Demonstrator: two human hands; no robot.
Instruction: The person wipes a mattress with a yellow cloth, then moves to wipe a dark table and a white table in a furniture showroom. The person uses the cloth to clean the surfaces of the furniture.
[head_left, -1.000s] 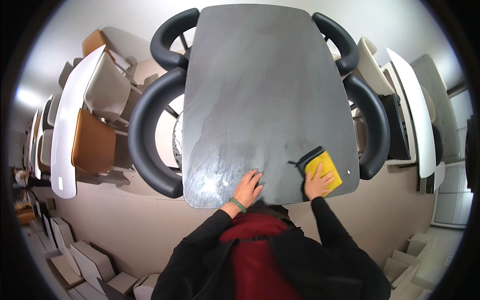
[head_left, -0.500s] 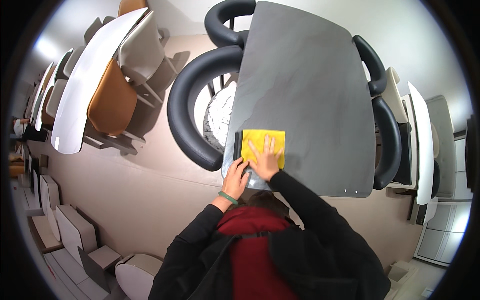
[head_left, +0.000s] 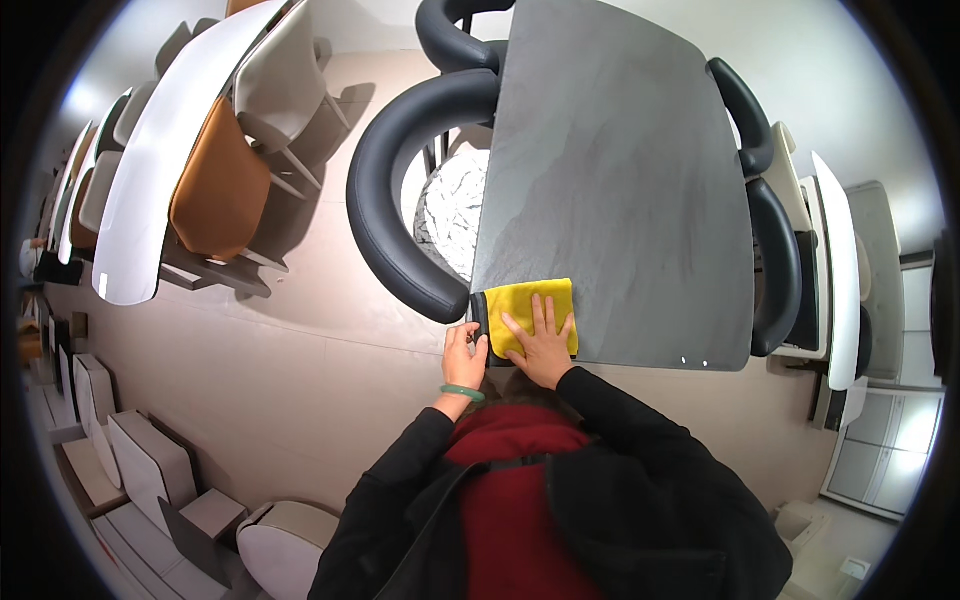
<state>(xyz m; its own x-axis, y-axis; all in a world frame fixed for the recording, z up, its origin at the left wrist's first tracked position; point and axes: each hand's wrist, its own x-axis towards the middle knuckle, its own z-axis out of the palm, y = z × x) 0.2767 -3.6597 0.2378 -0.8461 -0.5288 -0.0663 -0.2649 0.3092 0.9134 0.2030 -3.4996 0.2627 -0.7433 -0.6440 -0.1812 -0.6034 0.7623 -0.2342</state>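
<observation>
A yellow cloth (head_left: 510,300) with a dark edge lies flat over the near left corner of the grey tabletop (head_left: 630,200). My right hand (head_left: 543,347) presses on it palm down, fingers spread. At the cloth's dark left edge, my left hand (head_left: 462,357) has its fingers bent and thumb close to them, pinching that edge at the table's corner. A green bangle (head_left: 462,392) circles my left wrist.
A black curved-back chair (head_left: 375,200) with a white patterned seat stands close to the table's left side. More black chairs (head_left: 775,265) line its right side. Farther left are a white table (head_left: 150,190), a brown chair (head_left: 225,185) and a beige chair (head_left: 285,75).
Both hands and the cloth have shifted toward me, to the table's near edge. My left hand's fingers have curled in at the cloth's dark edge. The view has moved slightly.
</observation>
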